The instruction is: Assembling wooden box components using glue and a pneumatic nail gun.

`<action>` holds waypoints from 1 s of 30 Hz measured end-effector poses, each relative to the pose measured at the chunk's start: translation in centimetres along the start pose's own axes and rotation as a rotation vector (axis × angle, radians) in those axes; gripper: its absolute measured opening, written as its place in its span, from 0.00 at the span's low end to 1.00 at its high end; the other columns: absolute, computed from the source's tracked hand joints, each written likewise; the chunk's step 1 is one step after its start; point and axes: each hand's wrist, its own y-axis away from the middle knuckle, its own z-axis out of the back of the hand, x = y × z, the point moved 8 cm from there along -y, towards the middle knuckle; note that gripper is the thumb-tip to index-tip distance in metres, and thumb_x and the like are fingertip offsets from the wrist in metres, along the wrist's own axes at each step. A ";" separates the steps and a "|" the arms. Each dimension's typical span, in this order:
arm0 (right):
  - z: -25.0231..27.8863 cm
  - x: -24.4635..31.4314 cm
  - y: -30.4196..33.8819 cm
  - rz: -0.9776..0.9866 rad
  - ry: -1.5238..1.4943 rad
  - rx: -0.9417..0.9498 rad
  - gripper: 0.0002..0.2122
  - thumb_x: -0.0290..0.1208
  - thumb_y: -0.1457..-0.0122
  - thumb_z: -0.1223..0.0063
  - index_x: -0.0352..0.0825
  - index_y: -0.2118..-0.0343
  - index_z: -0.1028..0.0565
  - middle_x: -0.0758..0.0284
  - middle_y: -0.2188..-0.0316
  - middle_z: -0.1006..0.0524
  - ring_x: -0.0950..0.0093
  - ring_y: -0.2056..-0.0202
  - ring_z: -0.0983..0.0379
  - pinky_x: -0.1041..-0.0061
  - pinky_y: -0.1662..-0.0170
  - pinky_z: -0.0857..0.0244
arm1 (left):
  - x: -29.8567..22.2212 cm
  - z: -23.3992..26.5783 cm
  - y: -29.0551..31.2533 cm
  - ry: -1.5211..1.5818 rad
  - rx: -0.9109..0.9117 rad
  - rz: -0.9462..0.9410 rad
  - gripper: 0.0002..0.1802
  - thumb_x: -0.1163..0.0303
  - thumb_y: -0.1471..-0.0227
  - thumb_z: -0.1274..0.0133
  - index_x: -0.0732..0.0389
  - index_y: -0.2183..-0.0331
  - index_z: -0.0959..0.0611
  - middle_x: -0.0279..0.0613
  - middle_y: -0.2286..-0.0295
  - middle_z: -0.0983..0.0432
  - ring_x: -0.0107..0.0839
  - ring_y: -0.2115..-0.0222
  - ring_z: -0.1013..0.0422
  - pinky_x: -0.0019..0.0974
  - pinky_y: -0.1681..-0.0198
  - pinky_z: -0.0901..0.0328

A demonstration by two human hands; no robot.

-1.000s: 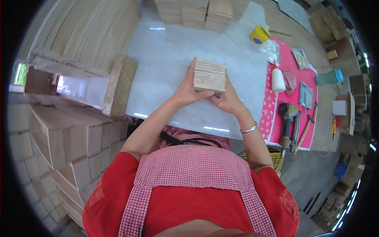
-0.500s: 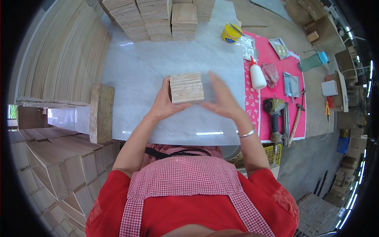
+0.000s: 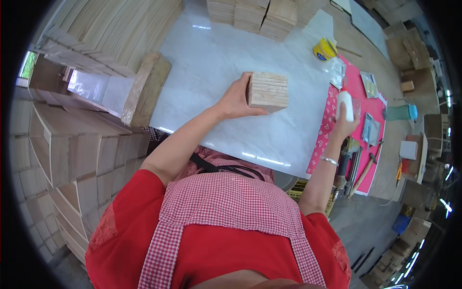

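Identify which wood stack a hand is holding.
The small stack, with the left hand wrapped around its left side; no hand touches the far stacks or the long pile at upper left.

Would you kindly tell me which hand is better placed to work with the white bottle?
Probably the right hand: it is at the white bottle, though its grip is unclear. The left hand is farther off, holding the wood stack.
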 end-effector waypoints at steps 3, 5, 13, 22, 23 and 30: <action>0.1 4.8 2.4 0.048 -0.211 0.149 0.25 0.39 0.47 0.35 0.29 0.52 0.32 0.61 0.60 0.25 0.68 0.62 0.25 0.73 0.64 0.28 | 0.0 0.5 0.1 -0.017 -0.024 -0.050 0.50 0.59 0.71 0.25 0.64 0.50 0.36 0.52 0.53 0.27 0.45 0.51 0.29 0.41 0.47 0.35; -0.5 7.4 4.2 0.069 -0.313 0.215 0.26 0.39 0.47 0.35 0.30 0.51 0.33 0.63 0.60 0.25 0.71 0.63 0.24 0.76 0.66 0.28 | -0.1 0.6 0.0 -0.022 -0.028 -0.077 0.50 0.58 0.71 0.25 0.64 0.50 0.35 0.52 0.54 0.27 0.45 0.51 0.29 0.42 0.48 0.34; -5.3 12.7 10.7 0.166 -0.249 0.530 0.24 0.35 0.47 0.34 0.31 0.52 0.33 0.66 0.62 0.27 0.77 0.65 0.28 0.79 0.71 0.30 | 0.3 0.3 -0.3 -0.067 0.003 -0.042 0.49 0.63 0.71 0.25 0.63 0.49 0.35 0.49 0.55 0.26 0.41 0.52 0.28 0.39 0.47 0.35; -9.0 14.4 12.3 0.211 -0.231 0.628 0.27 0.30 0.51 0.32 0.31 0.50 0.33 0.65 0.60 0.30 0.76 0.62 0.29 0.78 0.61 0.31 | 0.4 0.4 -0.3 -0.043 -0.027 -0.064 0.48 0.62 0.73 0.25 0.62 0.50 0.34 0.48 0.55 0.25 0.43 0.53 0.27 0.40 0.48 0.34; -9.1 14.7 12.3 0.258 -0.204 0.632 0.27 0.30 0.51 0.31 0.31 0.50 0.33 0.65 0.59 0.30 0.76 0.61 0.29 0.78 0.60 0.31 | 0.4 0.4 -0.2 -0.053 -0.031 -0.066 0.48 0.62 0.73 0.25 0.62 0.50 0.34 0.48 0.55 0.25 0.43 0.53 0.27 0.40 0.48 0.34; -9.5 15.9 12.6 0.389 -0.097 0.664 0.28 0.30 0.52 0.31 0.31 0.50 0.33 0.65 0.58 0.30 0.76 0.59 0.30 0.77 0.57 0.32 | 0.5 0.3 -0.3 -0.072 -0.029 -0.056 0.48 0.62 0.74 0.25 0.62 0.51 0.34 0.48 0.55 0.25 0.43 0.53 0.27 0.40 0.49 0.34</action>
